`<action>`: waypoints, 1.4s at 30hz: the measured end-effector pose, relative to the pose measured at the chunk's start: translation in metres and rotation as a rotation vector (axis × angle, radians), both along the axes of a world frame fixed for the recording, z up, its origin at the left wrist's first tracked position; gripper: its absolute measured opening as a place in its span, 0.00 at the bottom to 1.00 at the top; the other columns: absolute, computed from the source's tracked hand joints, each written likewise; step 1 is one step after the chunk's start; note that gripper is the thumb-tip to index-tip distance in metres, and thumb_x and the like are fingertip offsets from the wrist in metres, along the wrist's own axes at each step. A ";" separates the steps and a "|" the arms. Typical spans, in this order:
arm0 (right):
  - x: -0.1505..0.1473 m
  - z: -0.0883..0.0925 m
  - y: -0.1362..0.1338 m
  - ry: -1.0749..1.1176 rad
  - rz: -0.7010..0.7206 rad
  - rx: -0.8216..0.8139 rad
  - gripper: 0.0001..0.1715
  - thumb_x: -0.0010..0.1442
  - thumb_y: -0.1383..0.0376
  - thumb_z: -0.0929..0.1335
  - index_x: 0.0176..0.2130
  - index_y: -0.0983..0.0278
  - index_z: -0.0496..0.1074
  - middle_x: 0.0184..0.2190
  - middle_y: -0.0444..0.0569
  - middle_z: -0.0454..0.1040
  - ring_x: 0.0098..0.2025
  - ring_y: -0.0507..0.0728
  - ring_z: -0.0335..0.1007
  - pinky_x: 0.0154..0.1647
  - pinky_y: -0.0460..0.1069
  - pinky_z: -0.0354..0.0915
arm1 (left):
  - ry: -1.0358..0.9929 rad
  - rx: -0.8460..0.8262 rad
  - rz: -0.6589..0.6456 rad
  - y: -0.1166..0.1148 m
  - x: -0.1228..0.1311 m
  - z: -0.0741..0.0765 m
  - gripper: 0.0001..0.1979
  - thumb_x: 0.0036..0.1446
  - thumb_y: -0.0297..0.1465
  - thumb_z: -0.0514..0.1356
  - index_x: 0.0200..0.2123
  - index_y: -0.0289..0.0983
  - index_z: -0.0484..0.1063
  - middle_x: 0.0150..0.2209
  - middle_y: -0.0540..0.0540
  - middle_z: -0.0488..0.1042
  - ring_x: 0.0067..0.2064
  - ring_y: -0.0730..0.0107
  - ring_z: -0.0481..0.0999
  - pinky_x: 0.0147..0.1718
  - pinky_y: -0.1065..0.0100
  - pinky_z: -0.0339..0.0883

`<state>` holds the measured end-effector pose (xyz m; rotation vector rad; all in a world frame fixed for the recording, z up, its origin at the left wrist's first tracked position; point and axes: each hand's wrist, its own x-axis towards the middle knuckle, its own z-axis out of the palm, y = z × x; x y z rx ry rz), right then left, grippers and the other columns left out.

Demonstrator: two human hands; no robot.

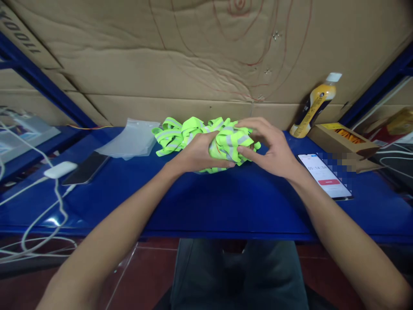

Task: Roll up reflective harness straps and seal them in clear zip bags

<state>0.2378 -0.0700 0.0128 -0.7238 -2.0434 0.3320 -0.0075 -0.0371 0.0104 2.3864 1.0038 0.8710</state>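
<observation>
A heap of neon yellow-green reflective strap (171,133) with grey stripes lies on the blue shelf, near the cardboard back. My left hand (201,153) is wrapped round a bunched part of the strap, thumb stretched along its near side. From the other side, my right hand (269,146) curls over the same bunch, with thumb and fingertips against it. Several loops of strap spill out to the left behind my left hand. Parts of both hands' fingers are hidden by the bunch.
Left of the heap lie clear plastic bags (130,140), a dark phone (87,168) and a white adapter (60,169) with cables. To the right stand a yellow bottle (314,105), an open cardboard box (345,137) and a phone showing a timer (325,176). The blue shelf's front edge (226,235) is above my legs.
</observation>
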 end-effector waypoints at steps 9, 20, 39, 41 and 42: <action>-0.002 0.006 0.001 -0.112 0.092 0.020 0.24 0.66 0.47 0.74 0.31 0.63 0.72 0.30 0.44 0.72 0.34 0.53 0.65 0.38 0.49 0.60 | -0.260 -0.404 -0.121 -0.003 -0.001 0.001 0.27 0.48 0.45 0.78 0.46 0.35 0.82 0.43 0.41 0.84 0.43 0.53 0.83 0.43 0.58 0.79; -0.015 0.011 -0.003 0.286 -0.060 -0.137 0.23 0.60 0.45 0.78 0.38 0.63 0.82 0.28 0.43 0.71 0.30 0.51 0.61 0.32 0.49 0.61 | -0.467 -0.448 -0.128 -0.030 0.019 0.013 0.38 0.44 0.48 0.80 0.54 0.34 0.77 0.49 0.37 0.83 0.48 0.51 0.84 0.46 0.59 0.79; -0.021 0.021 0.015 0.136 0.029 -0.314 0.30 0.54 0.39 0.79 0.33 0.63 0.78 0.25 0.41 0.67 0.29 0.51 0.56 0.29 0.49 0.52 | -0.456 -0.600 -0.151 -0.021 0.009 0.013 0.26 0.50 0.51 0.76 0.41 0.37 0.80 0.42 0.40 0.85 0.41 0.56 0.85 0.38 0.62 0.81; -0.018 0.019 0.016 0.114 0.021 -0.313 0.29 0.55 0.41 0.79 0.31 0.63 0.77 0.24 0.40 0.65 0.28 0.50 0.54 0.30 0.49 0.50 | -0.428 -0.549 -0.139 -0.023 0.010 0.014 0.27 0.51 0.52 0.74 0.44 0.36 0.80 0.43 0.40 0.85 0.42 0.55 0.85 0.39 0.62 0.80; -0.017 0.017 0.017 0.106 -0.006 -0.285 0.28 0.56 0.42 0.79 0.30 0.64 0.77 0.24 0.40 0.65 0.29 0.50 0.54 0.30 0.49 0.50 | -0.409 -0.509 -0.124 -0.024 0.012 0.014 0.28 0.53 0.52 0.73 0.46 0.36 0.80 0.44 0.40 0.84 0.43 0.55 0.85 0.40 0.62 0.80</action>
